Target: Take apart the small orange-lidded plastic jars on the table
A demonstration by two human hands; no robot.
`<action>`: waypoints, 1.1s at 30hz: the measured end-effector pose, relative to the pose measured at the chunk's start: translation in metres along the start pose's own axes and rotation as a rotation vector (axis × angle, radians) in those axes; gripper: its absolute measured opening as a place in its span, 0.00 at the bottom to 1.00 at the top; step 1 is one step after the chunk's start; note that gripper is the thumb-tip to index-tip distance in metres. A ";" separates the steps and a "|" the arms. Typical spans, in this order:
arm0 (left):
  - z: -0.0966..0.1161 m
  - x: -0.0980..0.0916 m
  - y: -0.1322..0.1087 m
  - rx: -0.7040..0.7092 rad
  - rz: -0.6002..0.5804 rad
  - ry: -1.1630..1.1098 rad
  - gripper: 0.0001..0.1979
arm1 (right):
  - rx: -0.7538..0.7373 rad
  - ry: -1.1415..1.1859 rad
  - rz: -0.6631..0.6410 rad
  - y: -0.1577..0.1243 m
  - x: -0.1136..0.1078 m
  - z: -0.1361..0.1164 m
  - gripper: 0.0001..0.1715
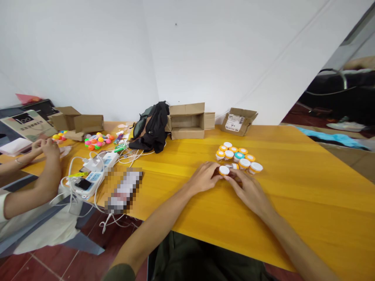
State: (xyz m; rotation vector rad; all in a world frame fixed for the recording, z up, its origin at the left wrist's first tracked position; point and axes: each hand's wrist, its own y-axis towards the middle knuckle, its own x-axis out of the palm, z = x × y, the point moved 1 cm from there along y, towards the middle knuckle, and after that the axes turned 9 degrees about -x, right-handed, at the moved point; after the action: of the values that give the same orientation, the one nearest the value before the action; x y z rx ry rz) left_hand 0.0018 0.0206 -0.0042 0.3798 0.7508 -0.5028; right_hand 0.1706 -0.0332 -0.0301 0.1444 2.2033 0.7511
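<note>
Between my two hands is a small jar (224, 170) with a white top and an orange rim. My left hand (206, 176) has its fingers closed around the jar's left side. From the right, the fingertips of my right hand (246, 188) pinch the same jar low on its near side. Just beyond my fingers stands a cluster of similar small jars (244, 163), most with white and orange lids. One jar (239, 155) among them has a teal lid. Another jar (234, 166), partly hidden behind my right fingers, seems to lie on its side.
Open cardboard boxes (187, 127) and a dark bag (154, 128) line the wall side of the wooden table (307, 187). Leftward are a power strip (96, 175) with tangled cables, a blurred-out phone (125, 191) and colourful balls (98, 141). Another person's hands (47, 147) work at far left.
</note>
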 end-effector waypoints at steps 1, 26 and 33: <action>0.000 0.000 0.000 0.001 -0.002 -0.002 0.05 | 0.008 0.006 -0.002 0.000 0.000 0.000 0.25; -0.001 -0.002 0.001 0.009 -0.014 -0.115 0.08 | 0.069 0.061 0.062 0.008 0.006 -0.018 0.17; -0.005 0.000 0.004 0.040 -0.009 -0.147 0.08 | 0.042 0.006 0.048 0.009 0.004 -0.022 0.12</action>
State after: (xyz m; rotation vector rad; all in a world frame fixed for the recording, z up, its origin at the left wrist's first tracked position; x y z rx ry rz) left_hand 0.0012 0.0269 -0.0069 0.3725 0.6015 -0.5483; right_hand 0.1508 -0.0349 -0.0157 0.2169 2.2292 0.7321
